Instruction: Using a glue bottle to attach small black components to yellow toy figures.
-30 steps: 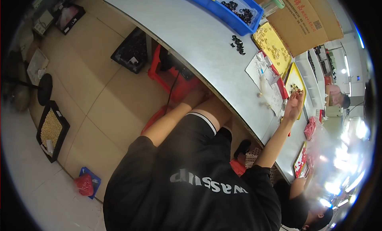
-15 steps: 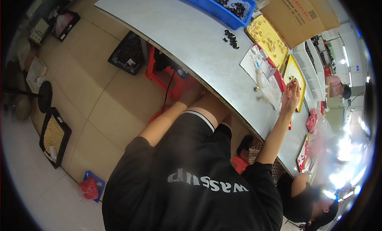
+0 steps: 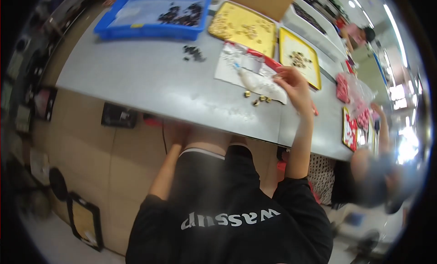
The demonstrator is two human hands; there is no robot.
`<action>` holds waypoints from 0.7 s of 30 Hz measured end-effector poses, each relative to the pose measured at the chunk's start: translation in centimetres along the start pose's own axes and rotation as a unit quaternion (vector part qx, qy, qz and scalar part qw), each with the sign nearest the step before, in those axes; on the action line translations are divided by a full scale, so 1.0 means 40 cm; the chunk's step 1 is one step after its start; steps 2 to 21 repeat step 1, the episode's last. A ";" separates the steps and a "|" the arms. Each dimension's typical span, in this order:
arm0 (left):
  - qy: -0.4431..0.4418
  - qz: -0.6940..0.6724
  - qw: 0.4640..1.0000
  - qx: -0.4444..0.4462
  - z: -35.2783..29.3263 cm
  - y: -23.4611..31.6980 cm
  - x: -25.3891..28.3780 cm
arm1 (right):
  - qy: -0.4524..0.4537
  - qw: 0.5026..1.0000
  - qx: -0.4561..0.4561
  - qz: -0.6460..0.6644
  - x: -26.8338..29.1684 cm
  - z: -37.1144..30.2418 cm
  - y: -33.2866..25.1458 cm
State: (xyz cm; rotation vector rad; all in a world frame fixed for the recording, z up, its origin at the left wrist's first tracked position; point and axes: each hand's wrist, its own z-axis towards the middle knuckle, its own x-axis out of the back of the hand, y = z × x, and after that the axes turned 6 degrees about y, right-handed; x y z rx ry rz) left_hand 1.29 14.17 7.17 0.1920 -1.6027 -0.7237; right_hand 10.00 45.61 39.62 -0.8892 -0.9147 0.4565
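Note:
My right hand [image 3: 295,84] is raised over the right end of a crumpled white sheet [image 3: 225,69]. Its fingertips are pinched together, and anything between them is too small to make out. A soft whitish tube with a blue tip [image 3: 255,81] lies on the sheet. Just in front of it, several small gold-and-black pieces [image 3: 262,98] sit on the table. Beyond my right hand is a yellow-rimmed tray [image 3: 283,36] with a cluster of similar small pieces. My left hand [image 3: 178,131] is low at the table's front edge, by my thigh, blurred with its fingers hidden.
On the grey table [image 3: 136,82] stand a blue bin [image 3: 150,34] with black parts and a yellow tray [image 3: 243,20] of pale pieces. Loose black parts [image 3: 194,53] lie before them. Pink bags [image 3: 343,87] and a tray of red pieces [image 3: 349,130] are rightward, near another person.
The view has turned toward the table. My right hand has left the yellow-rimmed tray and come over the white sheet. My left hand stays low by the table edge.

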 end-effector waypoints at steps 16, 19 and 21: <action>-0.040 0.124 0.990 -0.049 0.028 -0.017 0.021 | -0.004 1.000 0.008 -0.011 0.007 -0.014 -0.013; -0.040 0.124 0.990 -0.049 0.028 -0.017 0.021 | -0.004 1.000 0.008 -0.011 0.007 -0.014 -0.013; -0.040 0.124 0.990 -0.049 0.028 -0.017 0.021 | -0.004 1.000 0.008 -0.011 0.007 -0.014 -0.013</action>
